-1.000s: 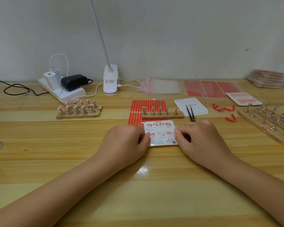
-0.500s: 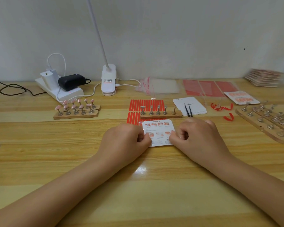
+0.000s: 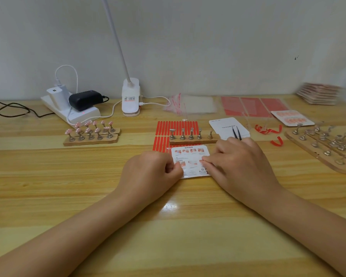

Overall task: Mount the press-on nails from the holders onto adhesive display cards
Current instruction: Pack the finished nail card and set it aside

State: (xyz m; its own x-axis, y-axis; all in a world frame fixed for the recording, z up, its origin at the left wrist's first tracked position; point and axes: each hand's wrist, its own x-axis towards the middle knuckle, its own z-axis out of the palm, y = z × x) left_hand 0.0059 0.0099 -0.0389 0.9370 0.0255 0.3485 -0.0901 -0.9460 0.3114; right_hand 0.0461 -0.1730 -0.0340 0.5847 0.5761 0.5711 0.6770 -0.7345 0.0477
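A white printed display card in a clear sleeve lies flat on the wooden table. My left hand pinches its left edge with curled fingers. My right hand lies over its right side, fingertips pressing on the card's face. Just behind the card stands a wooden holder with bare metal stands. A second wooden holder at the left carries several pink press-on nails.
Red adhesive strips lie under the near holder. White cards with black tweezers sit right of it. A wooden rack of empty stands, a filled nail card, red sheets, stacked cards, clear bags, a lamp base and power strip ring the area.
My right hand's fingers have slid leftward over the card's face, toward my left hand. The left hand keeps its pinch on the left edge.
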